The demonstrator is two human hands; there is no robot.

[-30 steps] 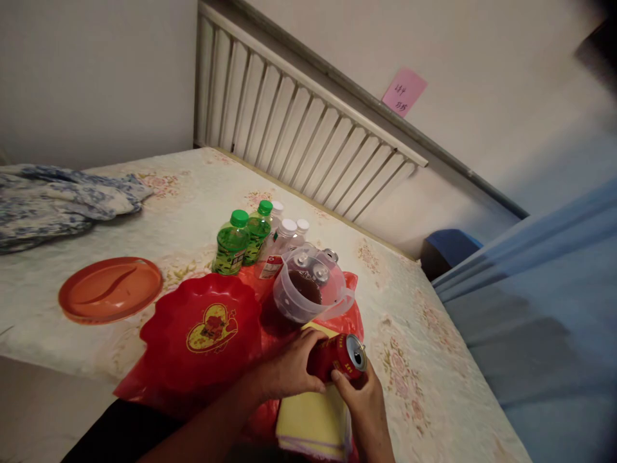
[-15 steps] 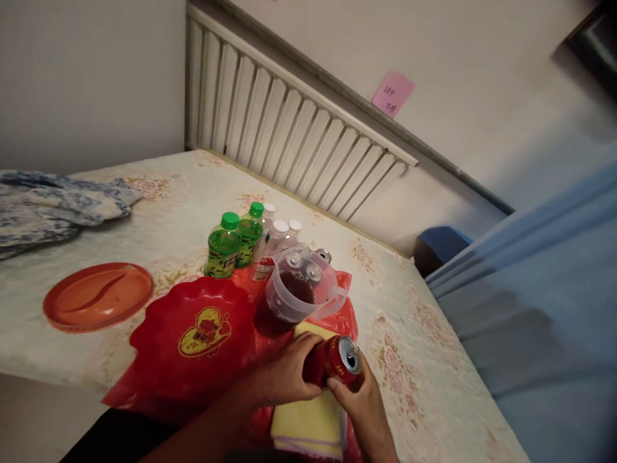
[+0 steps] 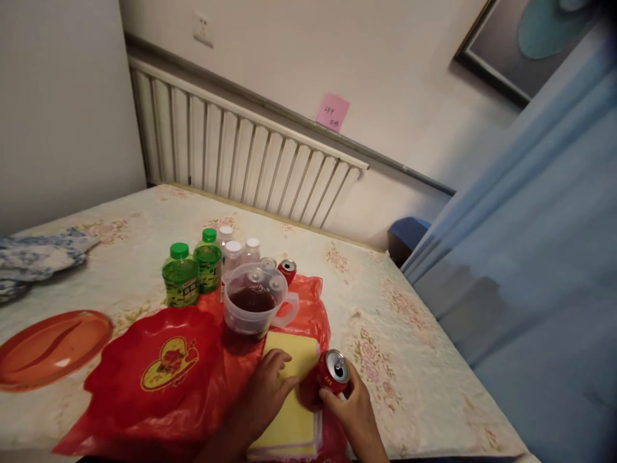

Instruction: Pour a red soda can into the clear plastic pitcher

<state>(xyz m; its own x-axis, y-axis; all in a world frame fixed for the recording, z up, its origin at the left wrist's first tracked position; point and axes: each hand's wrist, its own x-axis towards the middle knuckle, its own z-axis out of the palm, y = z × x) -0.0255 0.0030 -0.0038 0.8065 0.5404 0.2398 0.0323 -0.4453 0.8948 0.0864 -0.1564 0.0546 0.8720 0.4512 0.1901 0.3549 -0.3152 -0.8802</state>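
Note:
My right hand (image 3: 354, 411) grips a red drink can (image 3: 333, 373) with its opened top tilted toward me, just right of a stack of yellow cloths (image 3: 292, 399). Resting flat on those cloths is my left hand (image 3: 267, 389), fingers spread, holding nothing. Behind the cloths stands a clear plastic jug (image 3: 255, 307) with dark liquid in it, on a red plastic bag (image 3: 313, 302).
Two green bottles (image 3: 180, 281), white-capped bottles (image 3: 234, 254) and another red can (image 3: 288, 269) stand behind the jug. A red heart-printed dish (image 3: 159, 357) and an orange plate (image 3: 48, 347) lie at left. Blue patterned fabric (image 3: 29, 257) is far left. A radiator (image 3: 241, 161) lines the wall.
My left hand has let go of the can and dropped onto the yellow cloths. The can stays in my right hand, lower and more upright. The view has swung right and up.

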